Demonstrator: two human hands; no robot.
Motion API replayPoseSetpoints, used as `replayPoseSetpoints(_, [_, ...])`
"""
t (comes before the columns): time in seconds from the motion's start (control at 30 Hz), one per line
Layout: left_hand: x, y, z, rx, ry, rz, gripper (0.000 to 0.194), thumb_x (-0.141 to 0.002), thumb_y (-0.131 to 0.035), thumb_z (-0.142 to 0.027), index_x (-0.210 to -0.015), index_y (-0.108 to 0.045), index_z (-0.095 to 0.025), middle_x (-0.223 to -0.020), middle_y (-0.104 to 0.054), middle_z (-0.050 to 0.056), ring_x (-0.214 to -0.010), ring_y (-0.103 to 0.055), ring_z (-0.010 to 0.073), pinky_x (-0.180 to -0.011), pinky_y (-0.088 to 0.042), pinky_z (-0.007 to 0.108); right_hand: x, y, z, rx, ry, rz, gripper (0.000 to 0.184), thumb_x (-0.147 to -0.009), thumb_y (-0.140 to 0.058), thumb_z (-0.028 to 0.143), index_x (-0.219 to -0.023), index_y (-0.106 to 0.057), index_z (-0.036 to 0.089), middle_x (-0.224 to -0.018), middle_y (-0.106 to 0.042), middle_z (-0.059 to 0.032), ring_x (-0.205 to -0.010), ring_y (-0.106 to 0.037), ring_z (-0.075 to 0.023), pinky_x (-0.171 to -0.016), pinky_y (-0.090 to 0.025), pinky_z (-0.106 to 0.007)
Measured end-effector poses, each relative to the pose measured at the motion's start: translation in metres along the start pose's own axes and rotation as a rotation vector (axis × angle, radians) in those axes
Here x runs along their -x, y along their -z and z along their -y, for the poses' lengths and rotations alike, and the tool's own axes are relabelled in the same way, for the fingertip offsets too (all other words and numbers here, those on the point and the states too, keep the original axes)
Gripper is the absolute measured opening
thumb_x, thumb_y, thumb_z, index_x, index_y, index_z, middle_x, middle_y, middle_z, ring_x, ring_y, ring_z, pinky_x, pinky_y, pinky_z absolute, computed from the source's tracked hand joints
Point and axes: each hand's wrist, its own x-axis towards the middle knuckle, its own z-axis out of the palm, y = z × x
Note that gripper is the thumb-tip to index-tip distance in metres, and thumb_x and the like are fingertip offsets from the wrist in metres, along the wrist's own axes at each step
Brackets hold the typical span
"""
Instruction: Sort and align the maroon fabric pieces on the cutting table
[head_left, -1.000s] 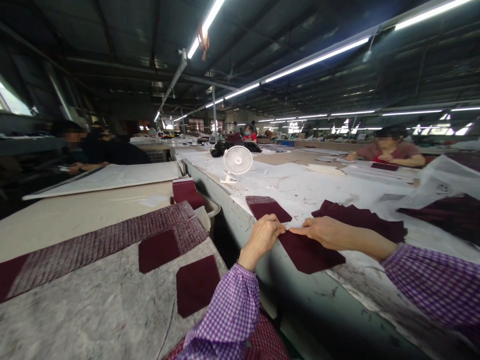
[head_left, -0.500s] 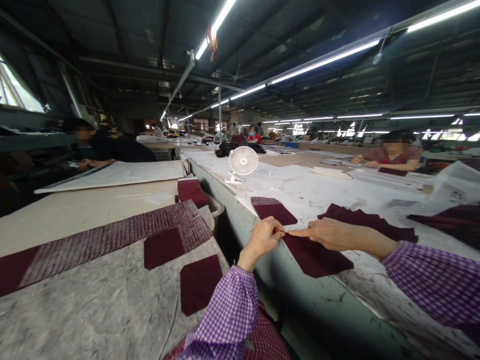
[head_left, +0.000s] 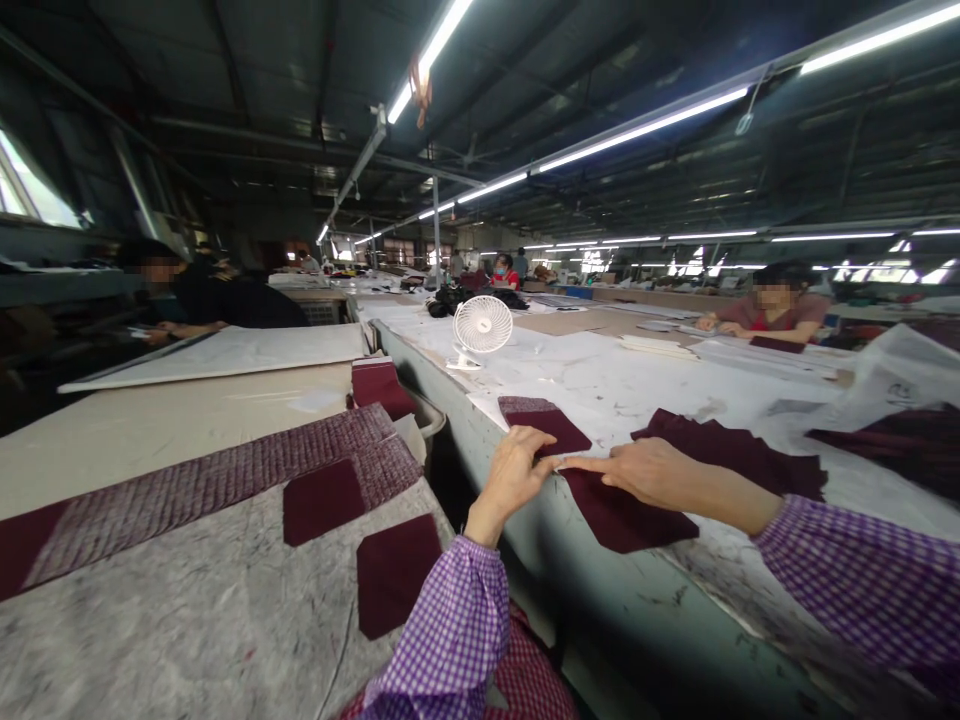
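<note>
A dark maroon fabric piece [head_left: 626, 512] with cut corners lies at the front edge of the white-covered table, partly hanging over it. My right hand [head_left: 652, 472] rests over its upper edge, index finger stretched out to the corner, the other fingers bent and partly hidden. Beside that fingertip is my left hand [head_left: 514, 475], its thumb and fingers apart with nothing visible between them. The left thumb is close to the right index fingertip; whether they touch, I cannot tell. Just beyond my left fingers sits another maroon piece [head_left: 562, 430] with a mottled end.
A ruffled maroon fabric stack [head_left: 735, 450] lies behind my right hand. On the left table are maroon pieces [head_left: 397, 575] and a long mottled strip [head_left: 217, 480]. A white fan [head_left: 482, 325] stands ahead. Co-workers sit left [head_left: 217, 300] and right [head_left: 780, 305]. A gap separates the tables.
My left thumb and fingers have parted from their pinch at the fabric's corner. The right index finger stays stretched at that corner. The whole view has shifted slightly.
</note>
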Motion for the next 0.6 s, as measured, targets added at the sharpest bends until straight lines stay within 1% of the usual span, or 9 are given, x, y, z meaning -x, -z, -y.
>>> replayPoseSetpoints(0.07, [0.0,-0.002,0.003,-0.037,-0.02,0.054,0.032,-0.084,-0.063,-0.034,-0.112,-0.064,-0.018,-0.112,-0.065,0.008,-0.108,-0.055,0.0228,-0.098,-0.042,0.039,0.003,-0.006,-0.003,-0.132,-0.085,-0.021,0.042,-0.09,-0.047,0.032,-0.132,-0.052,0.028,-0.084,-0.065,-0.0067,-0.074,-0.061,-0.0201,-0.066,-0.041,-0.028])
replayPoseSetpoints(0.13, [0.0,-0.004,0.009,-0.035,-0.013,0.104,0.032,-0.084,-0.063,-0.035,-0.111,-0.065,-0.019,-0.115,-0.065,0.008,-0.11,-0.056,0.0231,-0.1,-0.042,0.04,0.003,-0.009,-0.007,-0.34,-0.126,0.018,0.034,-0.088,-0.047,0.036,-0.118,-0.06,0.023,-0.085,-0.065,-0.0048,-0.076,-0.06,-0.0193,-0.068,-0.043,-0.029])
replayPoseSetpoints(0.23, [0.0,-0.003,0.019,0.022,0.014,0.145,0.025,-0.083,-0.065,-0.025,-0.107,-0.069,-0.021,-0.119,-0.065,0.006,-0.114,-0.056,0.0227,-0.102,-0.042,0.038,0.004,-0.009,-0.021,-0.584,-0.141,0.073,0.022,-0.082,-0.051,0.036,-0.09,-0.062,0.019,-0.077,-0.064,-0.0019,-0.07,-0.057,-0.0174,-0.065,-0.043,-0.028])
replayPoseSetpoints(0.3, [-0.001,-0.003,0.025,0.064,0.03,0.138,0.024,-0.082,-0.064,-0.016,-0.104,-0.071,-0.022,-0.119,-0.066,0.004,-0.115,-0.057,0.0217,-0.103,-0.042,0.037,0.009,-0.007,-0.039,-0.661,-0.152,0.054,0.022,-0.08,-0.051,0.037,-0.082,-0.06,0.017,-0.08,-0.065,-0.0042,-0.073,-0.058,-0.0184,-0.065,-0.044,-0.029])
replayPoseSetpoints(0.33, [-0.001,-0.003,0.026,0.085,0.033,0.125,0.024,-0.082,-0.062,-0.013,-0.102,-0.071,-0.022,-0.119,-0.067,0.004,-0.115,-0.057,0.021,-0.102,-0.043,0.037,0.013,-0.007,-0.052,-0.678,-0.182,0.042,0.023,-0.08,-0.051,0.038,-0.082,-0.06,0.017,-0.081,-0.066,-0.0053,-0.074,-0.059,-0.0192,-0.065,-0.044,-0.029])
replayPoseSetpoints(0.4, [-0.001,-0.005,0.027,0.118,0.033,0.088,0.022,-0.084,-0.058,-0.011,-0.097,-0.073,-0.021,-0.114,-0.069,0.004,-0.11,-0.061,0.0194,-0.1,-0.046,0.035,0.027,-0.009,-0.081,-0.668,-0.308,0.025,0.022,-0.079,-0.051,0.036,-0.086,-0.06,0.017,-0.078,-0.067,-0.0055,-0.071,-0.06,-0.0199,-0.063,-0.045,-0.03])
replayPoseSetpoints(0.47, [-0.001,-0.006,0.026,0.116,0.029,0.055,0.022,-0.087,-0.053,-0.011,-0.093,-0.073,-0.02,-0.109,-0.07,0.005,-0.105,-0.063,0.0185,-0.096,-0.048,0.033,0.043,-0.018,-0.111,-0.57,-0.455,-0.016,0.021,-0.077,-0.055,0.031,-0.091,-0.061,0.018,-0.076,-0.068,-0.0059,-0.07,-0.062,-0.0208,-0.063,-0.045,-0.03])
replayPoseSetpoints(0.53, [-0.002,-0.007,0.021,0.063,0.021,0.034,0.021,-0.087,-0.053,-0.013,-0.095,-0.072,-0.019,-0.108,-0.07,0.005,-0.102,-0.063,0.0187,-0.093,-0.048,0.033,0.06,-0.032,-0.134,-0.397,-0.588,-0.068,0.019,-0.074,-0.059,0.026,-0.091,-0.062,0.017,-0.077,-0.068,-0.0101,-0.07,-0.063,-0.0231,-0.063,-0.044,-0.032])
replayPoseSetpoints(0.6, [-0.004,-0.007,0.016,-0.015,0.02,0.029,0.019,-0.087,-0.055,-0.016,-0.099,-0.07,-0.019,-0.107,-0.069,0.004,-0.102,-0.062,0.0194,-0.091,-0.048,0.032,0.073,-0.048,-0.148,-0.298,-0.655,-0.094,0.02,-0.073,-0.062,0.022,-0.092,-0.063,0.016,-0.083,-0.069,-0.0166,-0.073,-0.064,-0.0266,-0.062,-0.044,-0.035])
